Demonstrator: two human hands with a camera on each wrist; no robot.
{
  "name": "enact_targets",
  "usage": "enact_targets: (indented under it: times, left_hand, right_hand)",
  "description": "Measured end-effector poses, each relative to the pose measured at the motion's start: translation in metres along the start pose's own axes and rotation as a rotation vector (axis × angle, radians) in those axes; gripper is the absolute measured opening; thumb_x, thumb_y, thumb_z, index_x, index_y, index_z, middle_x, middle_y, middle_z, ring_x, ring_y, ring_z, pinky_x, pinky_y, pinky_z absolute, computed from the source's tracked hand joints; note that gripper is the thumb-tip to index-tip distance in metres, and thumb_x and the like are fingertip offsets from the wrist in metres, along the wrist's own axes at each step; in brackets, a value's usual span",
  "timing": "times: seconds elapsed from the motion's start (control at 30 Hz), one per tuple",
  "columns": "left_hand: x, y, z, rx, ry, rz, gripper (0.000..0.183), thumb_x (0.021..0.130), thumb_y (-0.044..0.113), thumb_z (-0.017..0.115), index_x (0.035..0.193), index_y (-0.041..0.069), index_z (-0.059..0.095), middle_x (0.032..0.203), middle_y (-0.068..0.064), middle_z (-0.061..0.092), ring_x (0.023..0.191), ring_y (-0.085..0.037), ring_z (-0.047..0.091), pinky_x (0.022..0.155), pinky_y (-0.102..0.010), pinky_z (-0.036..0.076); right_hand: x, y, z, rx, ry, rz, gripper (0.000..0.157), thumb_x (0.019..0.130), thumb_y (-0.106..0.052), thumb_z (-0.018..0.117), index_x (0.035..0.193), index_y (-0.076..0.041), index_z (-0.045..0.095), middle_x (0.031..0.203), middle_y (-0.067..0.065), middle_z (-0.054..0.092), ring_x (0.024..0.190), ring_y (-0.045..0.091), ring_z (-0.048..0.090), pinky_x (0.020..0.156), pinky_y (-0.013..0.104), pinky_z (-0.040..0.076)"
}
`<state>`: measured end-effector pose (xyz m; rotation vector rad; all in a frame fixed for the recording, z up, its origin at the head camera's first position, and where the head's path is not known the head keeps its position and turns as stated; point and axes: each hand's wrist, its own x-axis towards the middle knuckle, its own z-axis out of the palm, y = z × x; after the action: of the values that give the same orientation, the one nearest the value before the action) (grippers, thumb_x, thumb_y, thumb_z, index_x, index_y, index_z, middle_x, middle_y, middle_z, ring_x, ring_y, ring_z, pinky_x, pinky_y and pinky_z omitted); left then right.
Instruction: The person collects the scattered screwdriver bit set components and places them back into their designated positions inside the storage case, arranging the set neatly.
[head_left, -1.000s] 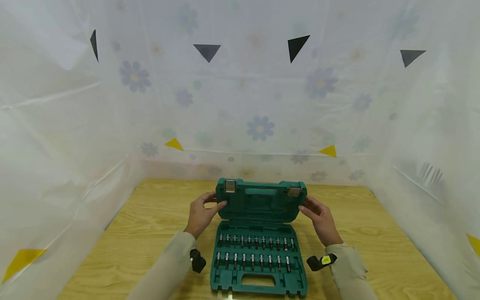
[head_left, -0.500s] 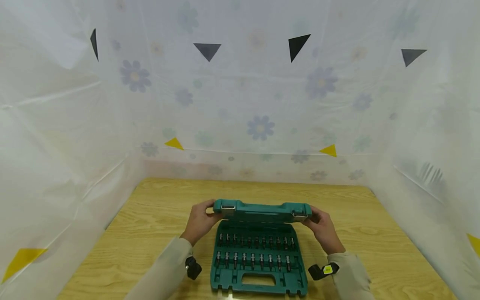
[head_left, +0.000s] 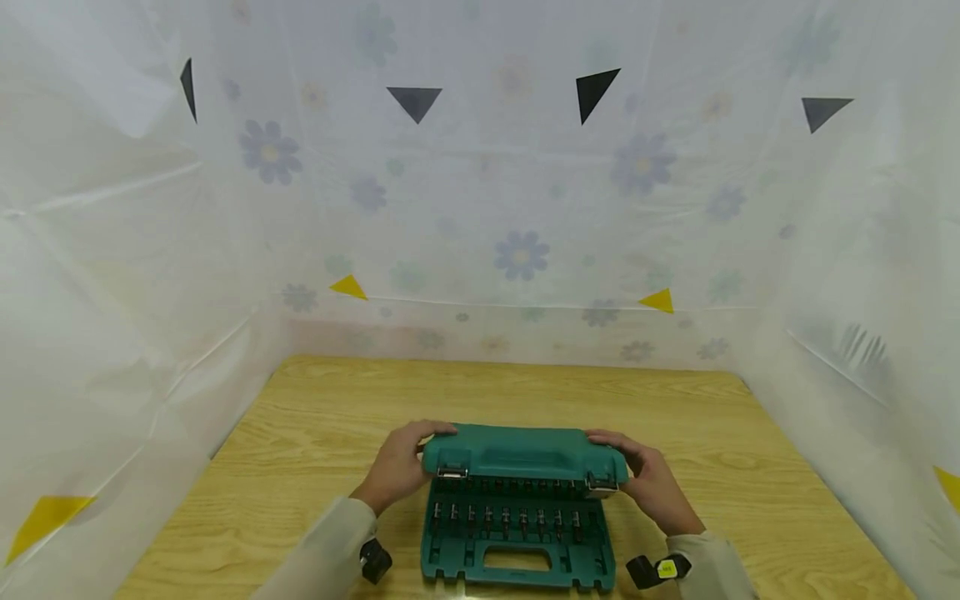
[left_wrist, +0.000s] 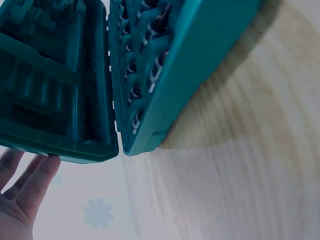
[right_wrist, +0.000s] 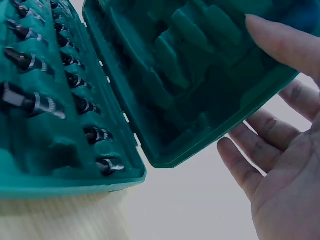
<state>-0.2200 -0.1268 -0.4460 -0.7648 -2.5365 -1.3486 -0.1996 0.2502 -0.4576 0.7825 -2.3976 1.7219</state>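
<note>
A green plastic socket case point(head_left: 450, 557) lies on the table, its lid point(head_left: 525, 450) tilted partway down over the tray. Two rows of silver-and-dark bit sockets point(head_left: 488, 517) sit in the tray; the lid overlaps the back row in the head view. My left hand point(head_left: 399, 465) holds the lid's left end, fingertips on its outer side in the left wrist view. At the right end, my right hand point(head_left: 660, 487) grips the lid; the right wrist view shows its thumb point(right_wrist: 285, 42) at the inner face and the other fingers outside.
Metal latches point(head_left: 452, 473) hang on the lid's front edge. The wood-grain table point(head_left: 300, 467) extends around the case. White flower-printed sheeting point(head_left: 480, 208) encloses the back and sides, with black and yellow triangles stuck on it.
The lid has swung from nearly upright forward and down toward the tray, now showing its outer face. Both hands have moved with it toward the near side.
</note>
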Motion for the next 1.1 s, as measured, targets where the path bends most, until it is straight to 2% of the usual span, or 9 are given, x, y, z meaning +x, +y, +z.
enact_targets:
  times: [0.07, 0.23, 0.4, 0.5, 0.6, 0.73, 0.8, 1.0, 1.1]
  left_hand:
    - [-0.003, -0.001, 0.001, 0.003, -0.024, 0.019, 0.036, 0.086, 0.003, 0.071, 0.120, 0.016, 0.065, 0.125, -0.009, 0.060, 0.117, -0.032, 0.055, 0.091, -0.052, 0.049]
    - [-0.011, -0.003, 0.003, 0.077, -0.080, 0.061, 0.039, 0.087, 0.011, 0.073, 0.124, 0.013, 0.062, 0.131, -0.011, 0.057, 0.120, -0.033, 0.052, 0.092, -0.048, 0.050]
    - [-0.019, -0.006, 0.004, 0.162, -0.137, 0.087, 0.049, 0.085, 0.020, 0.076, 0.130, 0.015, 0.059, 0.139, -0.011, 0.050, 0.126, -0.035, 0.046, 0.095, -0.055, 0.044]
    - [-0.023, -0.007, 0.004, 0.181, -0.184, 0.095, 0.058, 0.082, 0.023, 0.079, 0.135, 0.016, 0.055, 0.144, -0.012, 0.044, 0.130, -0.037, 0.040, 0.097, -0.058, 0.042]
    - [-0.026, -0.007, 0.004, 0.186, -0.237, 0.095, 0.064, 0.081, 0.027, 0.080, 0.138, 0.017, 0.051, 0.148, -0.013, 0.038, 0.134, -0.038, 0.035, 0.098, -0.059, 0.040]
    - [-0.029, -0.006, 0.004, 0.161, -0.302, 0.076, 0.071, 0.081, 0.035, 0.079, 0.142, 0.016, 0.048, 0.151, -0.015, 0.032, 0.137, -0.043, 0.028, 0.098, -0.063, 0.037]
    - [-0.030, -0.006, 0.005, 0.160, -0.325, 0.075, 0.073, 0.081, 0.038, 0.078, 0.143, 0.017, 0.046, 0.152, -0.015, 0.030, 0.138, -0.044, 0.026, 0.098, -0.064, 0.037]
    - [-0.036, -0.009, 0.007, 0.209, -0.353, 0.130, 0.079, 0.081, 0.043, 0.077, 0.146, 0.017, 0.042, 0.153, -0.018, 0.026, 0.139, -0.045, 0.022, 0.095, -0.063, 0.040]
    - [-0.038, -0.010, 0.008, 0.227, -0.364, 0.141, 0.082, 0.080, 0.045, 0.077, 0.147, 0.018, 0.040, 0.154, -0.018, 0.024, 0.140, -0.045, 0.019, 0.095, -0.063, 0.040]
  right_hand:
    - [-0.003, 0.001, 0.001, -0.011, -0.010, -0.006, 0.044, 0.095, -0.009, 0.061, 0.137, -0.004, 0.052, 0.142, 0.022, 0.045, 0.130, -0.002, 0.039, 0.099, 0.014, 0.036]
    - [-0.011, 0.005, 0.003, -0.078, -0.032, -0.024, 0.047, 0.091, -0.012, 0.067, 0.136, -0.008, 0.053, 0.144, 0.021, 0.043, 0.132, -0.001, 0.038, 0.100, 0.017, 0.037]
    - [-0.020, 0.007, 0.006, -0.123, -0.056, -0.028, 0.051, 0.089, -0.014, 0.069, 0.137, -0.009, 0.053, 0.146, 0.023, 0.039, 0.132, -0.003, 0.035, 0.098, 0.028, 0.043]
    - [-0.024, 0.008, 0.007, -0.162, -0.074, -0.034, 0.053, 0.089, -0.013, 0.070, 0.139, -0.011, 0.051, 0.148, 0.022, 0.037, 0.133, -0.005, 0.032, 0.098, 0.028, 0.043]
    - [-0.029, 0.009, 0.007, -0.207, -0.092, -0.044, 0.059, 0.088, 0.007, 0.063, 0.141, -0.013, 0.048, 0.150, 0.022, 0.033, 0.134, -0.006, 0.030, 0.098, 0.025, 0.043]
    - [-0.034, 0.009, 0.007, -0.223, -0.115, -0.031, 0.087, 0.069, 0.031, 0.046, 0.143, -0.013, 0.045, 0.153, 0.022, 0.028, 0.135, -0.008, 0.026, 0.098, 0.020, 0.041]
    - [-0.037, 0.009, 0.008, -0.224, -0.121, -0.015, 0.093, 0.064, 0.033, 0.041, 0.144, -0.014, 0.045, 0.154, 0.022, 0.026, 0.136, -0.008, 0.024, 0.098, 0.018, 0.040]
    - [-0.047, 0.009, 0.014, -0.281, -0.122, 0.021, 0.093, 0.066, 0.033, 0.047, 0.145, -0.015, 0.043, 0.155, 0.023, 0.020, 0.136, -0.014, 0.012, 0.095, 0.019, 0.042]
    - [-0.050, 0.010, 0.017, -0.264, -0.141, 0.037, 0.094, 0.065, 0.032, 0.047, 0.147, -0.015, 0.040, 0.157, 0.023, 0.015, 0.136, -0.016, 0.006, 0.089, 0.020, 0.044]
